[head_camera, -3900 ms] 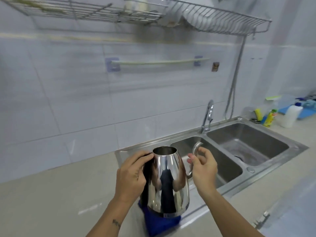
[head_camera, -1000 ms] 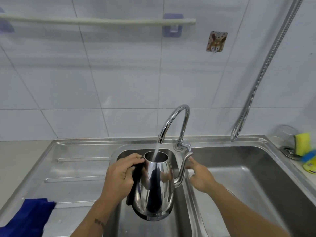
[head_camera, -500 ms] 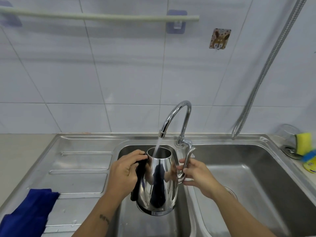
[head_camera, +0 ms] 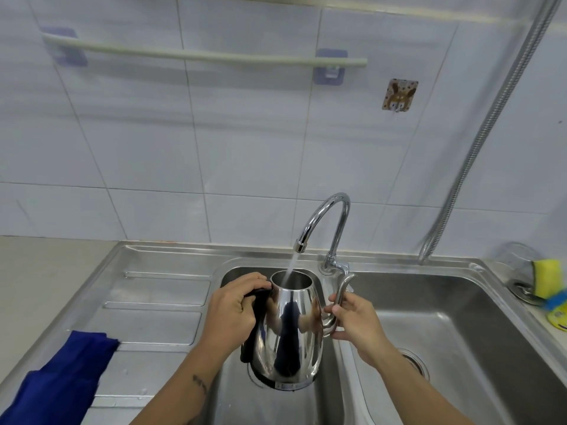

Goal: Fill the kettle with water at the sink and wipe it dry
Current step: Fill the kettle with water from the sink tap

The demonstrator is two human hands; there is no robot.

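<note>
A shiny steel kettle (head_camera: 288,329) with no lid hangs upright over the left sink basin (head_camera: 233,403). My left hand (head_camera: 233,314) grips its black handle on the left side. My right hand (head_camera: 352,320) is closed around its thin curved spout on the right. A stream of water runs from the chrome tap (head_camera: 325,222) straight into the kettle's open mouth. A blue cloth (head_camera: 61,381) lies on the draining board at the lower left.
The right basin (head_camera: 454,338) lies beside the kettle, with a drain near my right forearm. A yellow sponge (head_camera: 547,280) and a bottle sit at the right rim. A metal hose (head_camera: 478,142) hangs down the tiled wall. A towel rail (head_camera: 202,55) is above.
3.9 s ago I held the kettle over the counter. Now it is under the running tap. In the last second my right hand moved from the tap lever to the spout.
</note>
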